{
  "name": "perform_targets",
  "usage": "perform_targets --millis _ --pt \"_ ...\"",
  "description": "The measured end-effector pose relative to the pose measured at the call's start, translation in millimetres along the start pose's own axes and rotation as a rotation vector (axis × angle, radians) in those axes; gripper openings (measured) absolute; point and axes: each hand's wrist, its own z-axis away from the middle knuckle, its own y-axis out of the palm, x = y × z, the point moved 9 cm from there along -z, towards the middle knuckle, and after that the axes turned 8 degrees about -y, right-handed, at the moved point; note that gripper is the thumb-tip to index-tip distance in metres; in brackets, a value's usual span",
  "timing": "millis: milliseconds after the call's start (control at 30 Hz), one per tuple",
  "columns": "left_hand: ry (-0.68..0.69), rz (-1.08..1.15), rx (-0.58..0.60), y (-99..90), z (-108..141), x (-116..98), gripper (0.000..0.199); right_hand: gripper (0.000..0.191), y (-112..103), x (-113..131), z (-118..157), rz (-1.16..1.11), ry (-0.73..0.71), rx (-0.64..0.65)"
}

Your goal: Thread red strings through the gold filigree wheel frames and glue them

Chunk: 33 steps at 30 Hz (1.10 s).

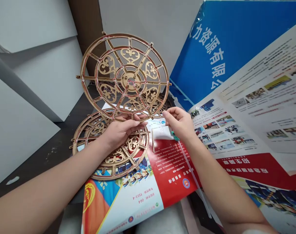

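A round gold openwork frame [129, 79] with scroll ornaments is held up, tilted, facing me. Reddish strands run along its rings and spokes. My left hand [122, 131] is closed around its lower rim. Just off the lower right of that rim, my right hand [178, 122] pinches thumb and forefinger together; what is between them, if anything, is too small to make out. Beneath my left wrist lies a similar gold frame [114, 156], partly covered by my arm. A white packet [162, 133] and a thin pale stick [153, 140] lie near my right hand.
Printed brochures [148, 198] cover the surface in front of me. Large printed boards [235, 81] stand along the right. White boxes [40, 71] rise at the left on a dark surface [38, 156]. Another gold frame [162, 102] shows behind the raised one.
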Motion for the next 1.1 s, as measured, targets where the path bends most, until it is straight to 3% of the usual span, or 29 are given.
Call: perform_targets --millis 100,200,500,1100 --pt "0.018 -0.038 0.036 3.7 1 1 0.008 0.033 20 -12 4 -0.269 0.155 0.11" --pt "0.019 -0.102 0.052 6.7 4 5 0.006 0.031 29 -6 7 -0.368 0.174 0.155" --pt "0.062 -0.293 0.043 13.8 6 1 0.011 0.036 33 -1 13 -0.276 0.23 0.101" --pt "0.028 -0.409 0.03 13.2 8 4 0.016 0.036 37 -7 15 -0.291 0.242 0.007"
